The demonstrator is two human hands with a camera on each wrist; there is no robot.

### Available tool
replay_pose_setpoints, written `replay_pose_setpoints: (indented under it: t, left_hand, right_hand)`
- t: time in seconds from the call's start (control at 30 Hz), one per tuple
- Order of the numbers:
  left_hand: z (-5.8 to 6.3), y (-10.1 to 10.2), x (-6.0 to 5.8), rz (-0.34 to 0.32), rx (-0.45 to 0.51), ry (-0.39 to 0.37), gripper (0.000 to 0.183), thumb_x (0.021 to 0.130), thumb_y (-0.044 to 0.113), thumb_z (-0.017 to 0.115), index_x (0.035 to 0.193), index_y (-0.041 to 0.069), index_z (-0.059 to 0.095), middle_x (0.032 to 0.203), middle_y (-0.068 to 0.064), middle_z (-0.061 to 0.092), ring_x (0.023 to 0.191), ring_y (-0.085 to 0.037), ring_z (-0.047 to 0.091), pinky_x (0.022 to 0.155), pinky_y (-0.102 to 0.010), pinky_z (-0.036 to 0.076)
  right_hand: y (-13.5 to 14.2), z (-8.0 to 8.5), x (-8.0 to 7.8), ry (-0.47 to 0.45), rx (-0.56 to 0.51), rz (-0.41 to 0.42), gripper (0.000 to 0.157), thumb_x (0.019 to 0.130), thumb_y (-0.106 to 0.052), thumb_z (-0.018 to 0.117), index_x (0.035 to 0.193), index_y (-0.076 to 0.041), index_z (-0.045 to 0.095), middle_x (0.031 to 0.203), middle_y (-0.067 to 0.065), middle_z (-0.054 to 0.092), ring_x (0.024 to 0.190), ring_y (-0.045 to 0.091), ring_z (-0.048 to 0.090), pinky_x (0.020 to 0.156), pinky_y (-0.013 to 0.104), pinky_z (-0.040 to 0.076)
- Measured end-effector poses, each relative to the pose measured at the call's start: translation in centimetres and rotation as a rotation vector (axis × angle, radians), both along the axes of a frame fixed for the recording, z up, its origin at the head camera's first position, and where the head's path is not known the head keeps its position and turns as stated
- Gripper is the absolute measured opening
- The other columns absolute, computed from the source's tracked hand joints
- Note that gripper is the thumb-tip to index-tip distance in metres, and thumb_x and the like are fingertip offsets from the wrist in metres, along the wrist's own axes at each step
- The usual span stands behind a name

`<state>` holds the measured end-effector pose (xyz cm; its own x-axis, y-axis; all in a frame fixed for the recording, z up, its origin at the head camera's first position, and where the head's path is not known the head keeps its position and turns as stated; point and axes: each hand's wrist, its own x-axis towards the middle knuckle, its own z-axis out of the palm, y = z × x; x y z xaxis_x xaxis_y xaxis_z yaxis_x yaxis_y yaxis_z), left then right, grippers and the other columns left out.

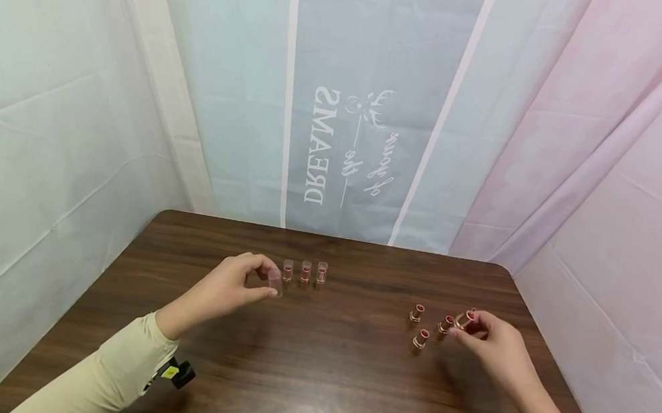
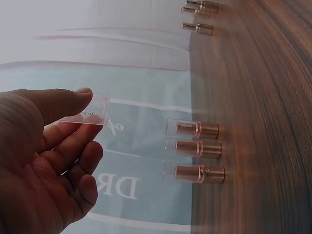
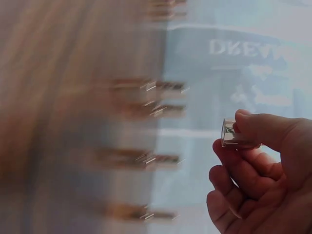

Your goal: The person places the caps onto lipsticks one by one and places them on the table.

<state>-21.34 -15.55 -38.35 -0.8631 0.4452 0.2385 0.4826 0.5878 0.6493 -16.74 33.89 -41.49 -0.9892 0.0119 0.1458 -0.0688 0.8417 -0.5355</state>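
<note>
My left hand [image 1: 232, 283] pinches a clear plastic cap [image 1: 275, 283] between thumb and fingertips, above the table. In the left wrist view faint lettering shows on this cap [image 2: 92, 113]. Just right of that hand, three capped gold lipsticks [image 1: 305, 272] stand upright in a row. At the right, my right hand [image 1: 494, 348] pinches a gold lipstick [image 1: 464, 319] with a red tip. Thumb and fingers partly cover its shiny end [image 3: 231, 131] in the right wrist view. Beside it stand uncapped lipsticks, including a left one [image 1: 417, 313], a nearer one [image 1: 421, 339] and another [image 1: 446, 324] close to the thumb.
The dark wooden table [image 1: 313, 379] has rounded far corners. Behind it hangs a blue cloth [image 1: 378, 50] with mirrored lettering. White cloths enclose the left side [image 1: 45, 102] and the right side [image 1: 644, 280]. Standing lipsticks blur in the right wrist view.
</note>
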Motion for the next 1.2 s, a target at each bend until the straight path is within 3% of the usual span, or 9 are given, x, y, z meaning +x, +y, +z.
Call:
replay_pose_setpoints:
  t: [0.2,0.4,0.5,0.57,0.63,0.7,0.9,1.2]
  left_hand:
    - [-0.1,0.3,-0.2,-0.011,-0.006,0.009,0.020,0.090,0.030,0.081,0.106,0.027,0.070,0.101,0.010,0.064,0.096,-0.011,0.057,0.081,-0.035,0.049]
    - [-0.3,0.5,-0.2,-0.011,-0.013,0.013,0.020,0.089,0.030,0.082,0.105,0.028,0.070,0.101,0.010,0.064,0.095,-0.012,0.058,0.079,-0.034,0.048]
    - [-0.3,0.6,-0.2,-0.017,-0.007,0.011,0.020,0.089,0.029,0.082,0.105,0.028,0.070,0.101,0.011,0.065,0.094,-0.015,0.059,0.087,-0.042,0.046]
    - [-0.4,0.8,-0.1,-0.020,-0.006,0.008,0.021,0.088,0.030,0.082,0.105,0.028,0.070,0.100,0.012,0.065,0.094,-0.015,0.059,0.099,-0.056,0.041]
    - [-0.4,0.9,0.0,-0.021,-0.005,0.007,0.021,0.088,0.030,0.083,0.104,0.028,0.069,0.100,0.012,0.064,0.094,-0.014,0.058,0.104,-0.066,0.031]
    - [-0.4,1.1,0.1,-0.022,-0.003,0.003,0.022,0.088,0.030,0.083,0.105,0.028,0.069,0.101,0.012,0.064,0.094,-0.013,0.057,0.104,-0.068,0.030]
    - [-0.4,1.5,0.4,-0.038,0.012,-0.004,0.023,0.088,0.028,0.083,0.107,0.025,0.069,0.102,0.011,0.064,0.097,-0.016,0.060,0.084,-0.037,0.050]
    - [-0.1,2.3,0.3,-0.056,0.027,0.032,0.022,0.087,0.027,0.084,0.102,0.027,0.069,0.099,0.013,0.064,0.094,-0.010,0.059,0.082,-0.038,0.051]
  right_hand:
    - [-3.4,3.3,-0.6,0.103,-0.028,0.069,0.026,0.090,-0.038,0.080,0.100,-0.017,0.069,0.081,-0.003,0.069,0.070,0.010,0.062,0.058,0.026,0.048]
    - [-7.4,4.7,-1.9,0.154,-0.113,0.143,0.021,0.091,-0.030,0.080,0.095,-0.015,0.066,0.079,-0.001,0.067,0.070,0.014,0.063,0.057,0.027,0.050]
    - [-9.5,4.9,-2.6,0.167,-0.142,0.176,0.021,0.092,-0.031,0.079,0.095,-0.015,0.067,0.078,-0.002,0.066,0.069,0.015,0.062,0.059,0.026,0.049]
    - [-10.8,5.0,-2.9,0.171,-0.160,0.201,0.020,0.091,-0.031,0.080,0.096,-0.015,0.068,0.078,-0.003,0.067,0.069,0.016,0.061,0.060,0.026,0.049]
    - [-12.1,5.0,-3.3,0.177,-0.172,0.229,0.019,0.090,-0.029,0.081,0.096,-0.016,0.069,0.080,-0.004,0.068,0.069,0.016,0.062,0.061,0.026,0.049]
    - [-13.3,4.8,-3.6,0.188,-0.182,0.257,0.019,0.089,-0.027,0.082,0.097,-0.016,0.069,0.082,-0.005,0.069,0.070,0.016,0.062,0.062,0.025,0.050]
    - [-16.8,3.4,-4.4,0.167,-0.231,0.304,0.018,0.087,-0.021,0.084,0.093,-0.014,0.069,0.085,-0.003,0.069,0.071,0.013,0.062,0.063,0.024,0.051]
    - [-20.4,0.5,-4.7,0.090,-0.312,0.321,0.017,0.086,-0.020,0.085,0.094,-0.014,0.071,0.086,-0.002,0.064,0.073,0.015,0.059,0.063,0.025,0.050]
